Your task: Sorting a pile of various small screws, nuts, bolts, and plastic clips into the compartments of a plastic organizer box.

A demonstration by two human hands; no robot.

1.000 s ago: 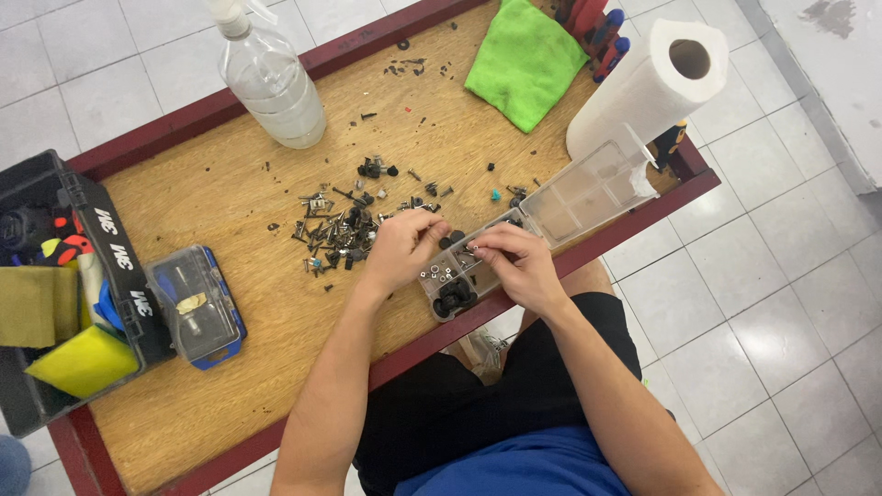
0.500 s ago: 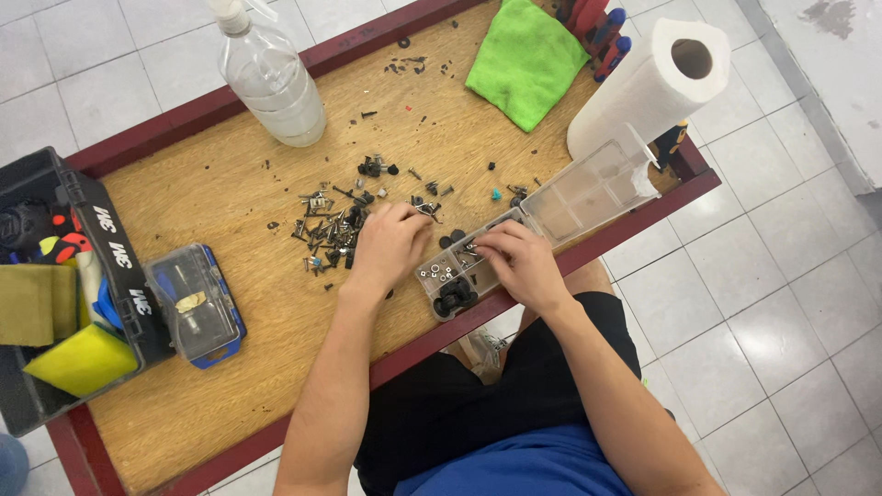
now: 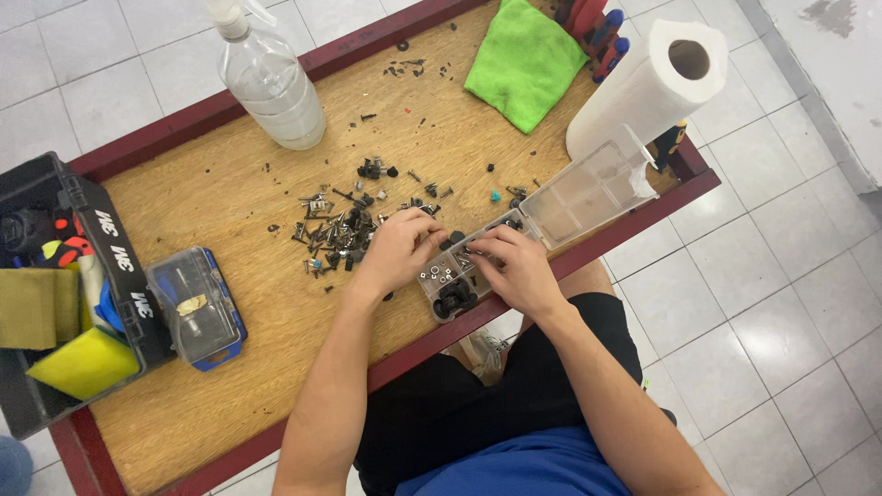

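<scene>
A clear plastic compartment box (image 3: 459, 276) lies near the table's front edge, its lid (image 3: 588, 193) swung open to the right. Small black and metal parts sit in its compartments. My left hand (image 3: 397, 250) rests at the box's left end, fingers curled beside a scattered pile of small screws and parts (image 3: 335, 230). Over the box's middle compartments sits my right hand (image 3: 514, 266), fingertips pinched together above them. Whether either hand holds a small part is hidden by the fingers.
A spray bottle (image 3: 268, 78), green cloth (image 3: 528, 60) and paper towel roll (image 3: 643, 87) stand at the back. A small clear-lidded blue case (image 3: 195, 308) and a black tool bin (image 3: 55, 294) with yellow sponges lie left. The wooden table (image 3: 230, 386) has a red rim.
My left hand has slid slightly right, closer to the box's left end. My right hand stays over the box with small finger shifts.
</scene>
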